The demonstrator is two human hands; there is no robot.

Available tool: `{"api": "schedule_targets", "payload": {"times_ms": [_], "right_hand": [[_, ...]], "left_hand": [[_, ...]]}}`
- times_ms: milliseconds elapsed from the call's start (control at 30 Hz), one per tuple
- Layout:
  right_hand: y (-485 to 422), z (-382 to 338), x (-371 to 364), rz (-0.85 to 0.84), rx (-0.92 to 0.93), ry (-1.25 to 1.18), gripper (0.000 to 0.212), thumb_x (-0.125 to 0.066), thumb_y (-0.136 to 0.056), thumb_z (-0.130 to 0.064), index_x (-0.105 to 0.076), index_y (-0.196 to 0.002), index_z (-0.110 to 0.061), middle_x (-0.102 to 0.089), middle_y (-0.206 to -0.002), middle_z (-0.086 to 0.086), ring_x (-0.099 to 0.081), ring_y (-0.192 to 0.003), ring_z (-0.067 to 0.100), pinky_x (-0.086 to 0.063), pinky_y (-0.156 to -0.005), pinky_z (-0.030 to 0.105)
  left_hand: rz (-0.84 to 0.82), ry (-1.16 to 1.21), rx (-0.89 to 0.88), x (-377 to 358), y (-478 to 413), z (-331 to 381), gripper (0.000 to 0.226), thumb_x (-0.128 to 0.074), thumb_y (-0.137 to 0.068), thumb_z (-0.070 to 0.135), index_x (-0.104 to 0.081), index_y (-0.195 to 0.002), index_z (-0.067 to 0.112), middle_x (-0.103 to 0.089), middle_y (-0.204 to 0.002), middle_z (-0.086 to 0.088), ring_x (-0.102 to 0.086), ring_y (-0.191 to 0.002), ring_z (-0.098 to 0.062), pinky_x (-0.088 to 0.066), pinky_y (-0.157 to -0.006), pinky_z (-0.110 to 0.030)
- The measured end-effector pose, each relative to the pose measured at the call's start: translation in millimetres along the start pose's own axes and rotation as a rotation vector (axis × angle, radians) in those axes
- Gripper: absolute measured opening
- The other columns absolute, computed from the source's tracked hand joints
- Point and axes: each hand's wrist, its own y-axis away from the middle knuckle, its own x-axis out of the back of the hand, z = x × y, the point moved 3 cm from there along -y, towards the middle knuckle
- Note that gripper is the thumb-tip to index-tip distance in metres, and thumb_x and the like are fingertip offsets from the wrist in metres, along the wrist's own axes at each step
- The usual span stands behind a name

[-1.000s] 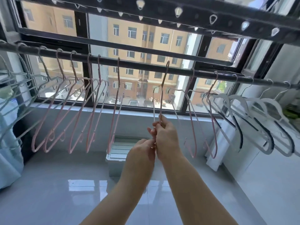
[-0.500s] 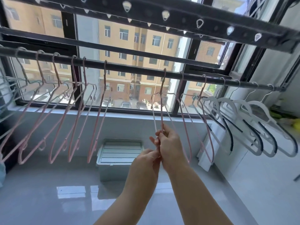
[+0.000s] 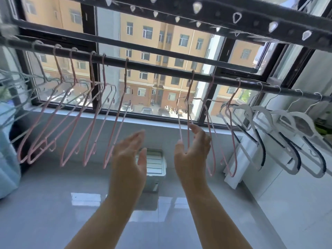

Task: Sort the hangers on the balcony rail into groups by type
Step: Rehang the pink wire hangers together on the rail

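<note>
A dark balcony rail (image 3: 161,69) crosses the view under the window. Several pink wire hangers (image 3: 89,123) hang on its left half. One pink hanger (image 3: 188,97) hangs alone near the middle, and two more pink hangers (image 3: 212,123) follow to its right. White hangers with black trim (image 3: 280,133) fill the right end. Pale grey wire hangers (image 3: 14,87) sit at the far left. My right hand (image 3: 192,155) is open, with the lone pink hanger's wires running between thumb and fingers. My left hand (image 3: 129,159) is open and holds nothing, left of that hanger.
A perforated drying bar (image 3: 215,15) runs overhead. A lidded plastic box (image 3: 154,164) stands on the glossy tile floor below my hands. A white radiator-like panel (image 3: 233,168) leans at the right wall. Pale blue cloth (image 3: 7,150) hangs at the left edge.
Both hands were pinched together on the lone pink hanger's lower wires. They have since opened and moved apart, the left one going left.
</note>
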Motion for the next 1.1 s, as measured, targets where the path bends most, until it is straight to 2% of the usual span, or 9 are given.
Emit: {"api": "schedule_targets", "payload": {"times_ms": [233, 333, 400, 533, 633, 700, 900, 1000, 1100], "right_hand": [[28.0, -23.3, -80.2, -0.522, 0.051, -0.081, 0.044, -0.05, -0.089, -0.012, -0.039, -0.132, -0.014, -0.044, -0.127, -0.001, -0.042, -0.122, 0.013, -0.032, -0.108, 0.031], [34.2, -25.3, -110.3, -0.682, -0.056, -0.063, 0.048, -0.046, -0.093, -0.019, -0.03, -0.138, -0.014, -0.039, -0.142, 0.005, -0.038, -0.129, 0.017, -0.029, -0.107, 0.028], [38.4, -29.2, -123.7, -0.743, -0.215, -0.187, 0.048, -0.044, -0.094, -0.018, -0.028, -0.139, -0.012, -0.042, -0.14, 0.008, -0.044, -0.119, 0.016, -0.034, -0.099, 0.025], [46.2, -29.1, -136.2, -0.677, -0.425, -0.485, 0.04, -0.04, -0.096, -0.011, -0.035, -0.135, -0.01, -0.054, -0.12, 0.005, -0.053, -0.09, 0.012, -0.044, -0.08, 0.021], [44.2, -29.7, -133.6, -0.613, -0.469, -0.618, 0.03, -0.038, -0.096, -0.007, -0.046, -0.124, -0.013, -0.059, -0.103, -0.001, -0.052, -0.064, 0.005, -0.043, -0.052, 0.012], [42.7, -30.7, -130.7, -0.585, -0.498, -0.687, 0.025, -0.036, -0.097, -0.006, -0.05, -0.115, -0.016, -0.064, -0.095, -0.003, -0.054, -0.062, 0.005, -0.044, -0.047, 0.013], [43.5, -36.2, -122.1, -0.5, -0.524, -0.773, 0.024, -0.035, -0.097, -0.003, -0.054, -0.106, -0.015, -0.067, -0.091, -0.002, -0.061, -0.089, 0.013, -0.052, -0.058, 0.014], [42.2, -37.5, -113.7, -0.454, -0.516, -0.773, 0.025, -0.035, -0.096, -0.003, -0.054, -0.105, -0.016, -0.067, -0.09, -0.001, -0.062, -0.086, 0.014, -0.051, -0.055, 0.016], [40.6, -37.5, -103.5, -0.418, -0.499, -0.771, 0.025, -0.036, -0.096, -0.004, -0.056, -0.101, -0.017, -0.067, -0.086, 0.0, -0.063, -0.072, 0.01, -0.05, -0.049, 0.017]], "left_hand": [[-0.11, -0.102, 0.318, 29.1, 0.0, -51.8, 0.061, -0.049, -0.091, 0.012, -0.02, -0.144, 0.013, -0.022, -0.152, -0.007, -0.011, -0.143, -0.02, -0.012, -0.114, -0.031], [-0.17, -0.05, 0.374, 29.4, 5.3, -68.4, 0.054, -0.041, -0.093, 0.008, -0.024, -0.142, 0.02, -0.033, -0.147, 0.001, -0.026, -0.138, -0.015, -0.027, -0.111, -0.035], [-0.204, 0.022, 0.381, 29.3, 4.2, -72.9, 0.043, -0.036, -0.094, 0.01, -0.041, -0.132, 0.03, -0.049, -0.126, 0.016, -0.046, -0.119, -0.006, -0.041, -0.092, -0.028], [-0.248, 0.04, 0.374, 27.6, 3.6, -70.7, 0.024, -0.037, -0.095, 0.023, -0.056, -0.103, 0.036, -0.066, -0.089, 0.014, -0.062, -0.082, -0.006, -0.049, -0.066, -0.027], [-0.258, 0.031, 0.346, 28.4, 3.6, -67.5, 0.023, -0.038, -0.096, 0.024, -0.056, -0.102, 0.037, -0.062, -0.08, 0.019, -0.061, -0.075, 0.002, -0.04, -0.056, -0.012], [-0.263, 0.047, 0.326, 31.4, 2.5, -62.9, 0.026, -0.039, -0.096, 0.022, -0.056, -0.111, 0.036, -0.06, -0.081, 0.019, -0.057, -0.072, 0.007, -0.04, -0.052, -0.006], [-0.308, 0.055, 0.271, 34.2, 2.3, -56.9, 0.033, -0.04, -0.095, 0.015, -0.053, -0.124, 0.024, -0.064, -0.091, 0.011, -0.058, -0.073, 0.003, -0.044, -0.061, -0.002], [-0.311, 0.052, 0.217, 33.8, 2.8, -49.7, 0.04, -0.044, -0.092, 0.008, -0.051, -0.128, 0.023, -0.07, -0.105, 0.001, -0.065, -0.091, -0.012, -0.052, -0.079, -0.02], [-0.318, 0.078, 0.188, 32.7, 2.4, -40.6, 0.041, -0.046, -0.091, 0.007, -0.052, -0.127, 0.023, -0.07, -0.105, 0.001, -0.065, -0.094, -0.014, -0.05, -0.082, -0.022]]}}
